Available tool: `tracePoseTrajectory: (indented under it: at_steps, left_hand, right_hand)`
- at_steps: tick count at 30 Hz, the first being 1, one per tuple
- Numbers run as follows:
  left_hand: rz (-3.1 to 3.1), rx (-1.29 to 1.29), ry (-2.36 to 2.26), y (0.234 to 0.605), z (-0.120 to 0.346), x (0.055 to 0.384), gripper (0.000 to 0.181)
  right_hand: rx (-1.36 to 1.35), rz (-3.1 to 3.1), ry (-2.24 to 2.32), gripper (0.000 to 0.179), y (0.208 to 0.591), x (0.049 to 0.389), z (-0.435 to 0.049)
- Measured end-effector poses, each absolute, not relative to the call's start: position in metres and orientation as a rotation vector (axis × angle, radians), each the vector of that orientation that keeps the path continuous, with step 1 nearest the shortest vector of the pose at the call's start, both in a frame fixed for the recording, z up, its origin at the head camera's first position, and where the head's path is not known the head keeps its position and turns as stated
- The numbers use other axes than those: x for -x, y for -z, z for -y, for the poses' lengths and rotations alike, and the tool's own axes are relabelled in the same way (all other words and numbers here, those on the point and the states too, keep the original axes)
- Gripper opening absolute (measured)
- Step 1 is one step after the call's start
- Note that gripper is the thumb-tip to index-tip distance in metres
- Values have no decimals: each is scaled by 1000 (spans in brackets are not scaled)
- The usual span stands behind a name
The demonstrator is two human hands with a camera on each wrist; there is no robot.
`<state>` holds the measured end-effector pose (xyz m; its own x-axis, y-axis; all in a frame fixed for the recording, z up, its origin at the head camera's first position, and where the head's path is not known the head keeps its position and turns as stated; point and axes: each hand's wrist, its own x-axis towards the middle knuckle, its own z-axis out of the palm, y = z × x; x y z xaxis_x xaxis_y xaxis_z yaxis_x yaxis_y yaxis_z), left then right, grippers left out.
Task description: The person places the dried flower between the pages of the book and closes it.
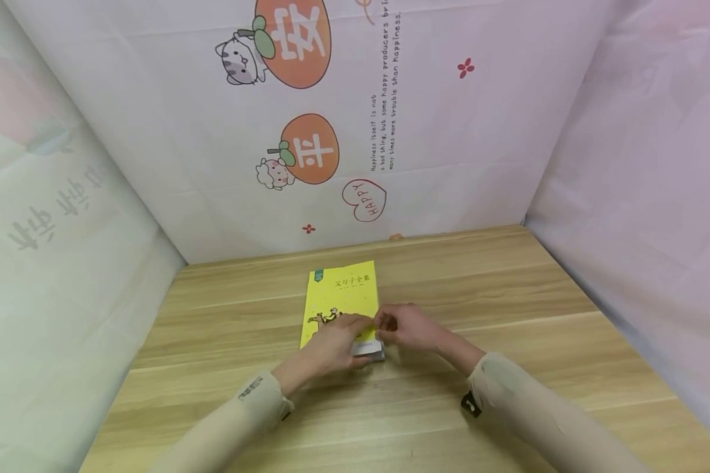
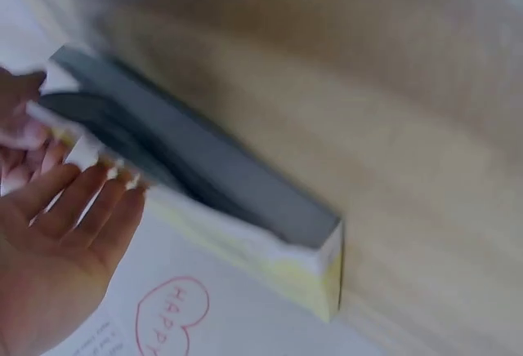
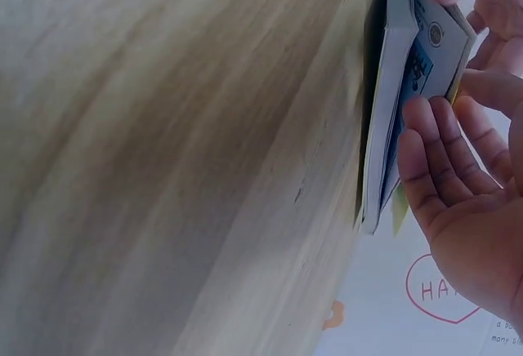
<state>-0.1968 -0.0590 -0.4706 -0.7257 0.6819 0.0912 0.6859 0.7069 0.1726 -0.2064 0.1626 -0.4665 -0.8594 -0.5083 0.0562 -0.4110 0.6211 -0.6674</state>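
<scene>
A yellow paperback book [image 1: 344, 292] with a white band at its lower end lies on the wooden table, its front cover raised along the right side. My left hand [image 1: 337, 343] lies over the lower cover, holding it with the fingers outside and the thumb by the bottom edge. At the right edge, thumb and index finger of my right hand [image 1: 411, 326] pinch the cover. The left wrist view shows the gap between cover and page block [image 2: 221, 152]. Printed paper [image 3: 435, 62] with a round mark and a blue patch shows inside the book in the right wrist view.
Bare wood tabletop [image 1: 225, 315] surrounds the book. Behind it hangs a white cloth [image 1: 438, 164] printed with cartoon fruit and lettering. Similar cloth walls [image 1: 627, 217] stand on the left and right sides.
</scene>
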Motion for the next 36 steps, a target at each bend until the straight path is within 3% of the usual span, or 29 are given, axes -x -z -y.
tracePoseTrajectory:
  at_steps: [4, 28, 36]
  left_hand:
    - [2945, 1200, 268, 463, 67, 198, 75]
    - [3035, 932, 447, 430, 131, 213, 45]
    - [3051, 850, 484, 425, 151, 219, 40]
  right_hand:
    - [779, -2708, 1024, 14, 470, 207, -163]
    - [851, -2699, 809, 25, 481, 209, -173]
    - [927, -2800, 883, 9, 470, 219, -182]
